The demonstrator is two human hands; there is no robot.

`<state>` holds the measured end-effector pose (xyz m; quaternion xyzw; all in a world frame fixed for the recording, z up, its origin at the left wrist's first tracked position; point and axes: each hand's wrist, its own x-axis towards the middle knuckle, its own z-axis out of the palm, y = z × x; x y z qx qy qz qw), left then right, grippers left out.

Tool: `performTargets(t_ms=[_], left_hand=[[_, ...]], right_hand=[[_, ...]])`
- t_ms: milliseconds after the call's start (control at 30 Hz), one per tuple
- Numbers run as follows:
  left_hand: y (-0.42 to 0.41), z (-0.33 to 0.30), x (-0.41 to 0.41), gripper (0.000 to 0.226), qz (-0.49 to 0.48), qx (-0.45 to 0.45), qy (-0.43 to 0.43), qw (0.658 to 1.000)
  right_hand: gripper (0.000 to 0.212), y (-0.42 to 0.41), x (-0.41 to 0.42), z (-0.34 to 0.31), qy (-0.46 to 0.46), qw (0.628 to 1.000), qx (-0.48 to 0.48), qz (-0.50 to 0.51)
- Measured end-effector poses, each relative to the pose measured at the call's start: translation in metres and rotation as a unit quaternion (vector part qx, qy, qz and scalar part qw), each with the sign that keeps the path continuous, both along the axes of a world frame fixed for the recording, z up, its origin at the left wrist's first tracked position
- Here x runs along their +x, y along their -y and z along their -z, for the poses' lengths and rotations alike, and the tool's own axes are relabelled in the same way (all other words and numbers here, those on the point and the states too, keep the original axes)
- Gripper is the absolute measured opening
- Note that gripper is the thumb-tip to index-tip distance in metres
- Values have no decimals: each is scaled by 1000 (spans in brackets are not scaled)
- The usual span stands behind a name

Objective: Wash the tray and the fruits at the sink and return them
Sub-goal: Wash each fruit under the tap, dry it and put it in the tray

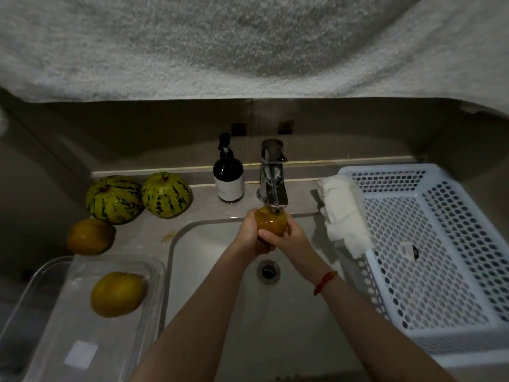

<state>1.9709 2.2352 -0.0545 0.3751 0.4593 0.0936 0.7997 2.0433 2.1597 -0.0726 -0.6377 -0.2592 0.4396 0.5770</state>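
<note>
Now we are mid-rinse: our left hand (pixel 249 232) and right hand (pixel 286 238) both clasp one orange fruit (pixel 271 223) under the tap (pixel 272 175), over the sink (pixel 214 244). At eight o'clock the clear tray (pixel 82 326) holds one fruit (pixel 117 294); three more wait on the tabletop (pixel 143 238) at ten. Next, we judge, this fruit goes to the tray, which calls for a firm hold on wet skin.

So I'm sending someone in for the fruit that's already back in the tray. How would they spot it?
Start at the white sink and look to its left, at the near end of the counter, where a clear plastic tray sits. The yellow-orange fruit lies alone inside it. Its lookalike rests on the bare counter farther back, beside two striped melons, and a third is held under the tap.
</note>
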Motion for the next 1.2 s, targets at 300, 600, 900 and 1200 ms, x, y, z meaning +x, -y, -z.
performTargets(t_ms=[300,600,900,1200], left_hand=[[-9,1,-12,45,-68,10,-1,998],[-5,16,-17,56,-32,98,71,992],[12,15,1,54,1,80,-93,992],[16,21,-11,29,82,381,-95,916]], right_hand=[[75,-11,-9,2,-11,999,-25,-37],[19,-5,-3,5,215,977,-14,-13],[35,-20,2,-14,-61,984,-147,80],[60,-31,11,-3,-71,948,-305,50]])
